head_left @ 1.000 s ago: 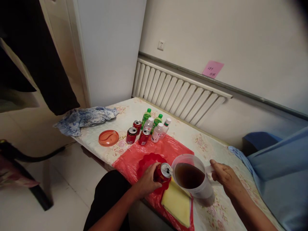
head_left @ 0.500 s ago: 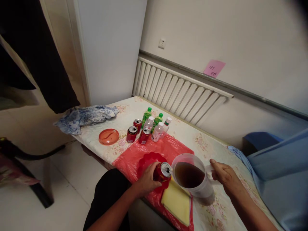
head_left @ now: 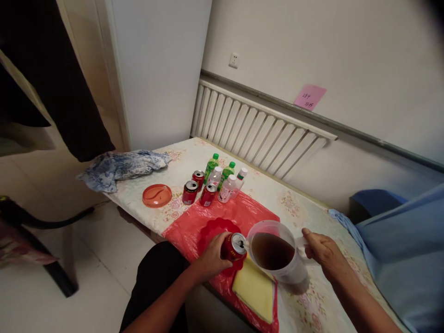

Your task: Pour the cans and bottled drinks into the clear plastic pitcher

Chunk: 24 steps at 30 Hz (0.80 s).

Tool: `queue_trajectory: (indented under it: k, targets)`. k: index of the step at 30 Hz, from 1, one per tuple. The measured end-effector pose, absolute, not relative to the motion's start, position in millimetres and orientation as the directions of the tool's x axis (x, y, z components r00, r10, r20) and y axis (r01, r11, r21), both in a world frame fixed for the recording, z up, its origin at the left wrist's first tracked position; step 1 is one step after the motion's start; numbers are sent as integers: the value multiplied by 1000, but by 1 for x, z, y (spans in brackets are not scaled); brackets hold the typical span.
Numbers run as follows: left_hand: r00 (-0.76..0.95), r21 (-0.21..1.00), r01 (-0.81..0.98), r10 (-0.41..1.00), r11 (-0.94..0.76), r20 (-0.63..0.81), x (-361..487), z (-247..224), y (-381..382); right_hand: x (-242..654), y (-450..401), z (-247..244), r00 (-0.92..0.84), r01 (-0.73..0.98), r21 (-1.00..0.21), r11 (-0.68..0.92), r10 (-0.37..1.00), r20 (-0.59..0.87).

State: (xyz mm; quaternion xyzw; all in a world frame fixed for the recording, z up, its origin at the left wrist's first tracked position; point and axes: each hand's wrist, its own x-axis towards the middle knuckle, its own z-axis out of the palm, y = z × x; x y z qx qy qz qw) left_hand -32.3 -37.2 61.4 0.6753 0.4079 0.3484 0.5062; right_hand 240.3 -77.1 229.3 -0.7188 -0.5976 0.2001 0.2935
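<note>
My left hand (head_left: 212, 259) grips a red drink can (head_left: 235, 247), tipped on its side with its open top against the rim of a clear plastic pitcher (head_left: 289, 273). The pitcher holds dark brown liquid (head_left: 272, 251). My right hand (head_left: 321, 252) holds the pitcher's handle at its right side. The can hangs over a red scalloped plate (head_left: 213, 230) on a red plastic sheet (head_left: 243, 212). A folded yellow cloth (head_left: 255, 290) lies just below the pitcher.
Farther back stand three red cans (head_left: 197, 187) and several small bottles with green and white caps (head_left: 225, 180). An orange lid (head_left: 157, 195) and a crumpled blue cloth (head_left: 121, 167) lie at the left end of the floral-covered table (head_left: 305, 208). A radiator (head_left: 256, 134) lines the wall.
Both hands, the can and the pitcher keep their pose; only the view has drifted slightly downward.
</note>
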Motion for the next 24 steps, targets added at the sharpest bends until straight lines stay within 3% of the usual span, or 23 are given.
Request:
queue_trajectory:
  k: [8,24]
  targets:
    - [418,966,210,907,-152,52,-31,57,-36,241,-77,228,238,732,-660,-170,971,13]
    - [420,963,217,906,-161,57,-32,57,-37,246,-74,226,206,766,-629,-136,978,40]
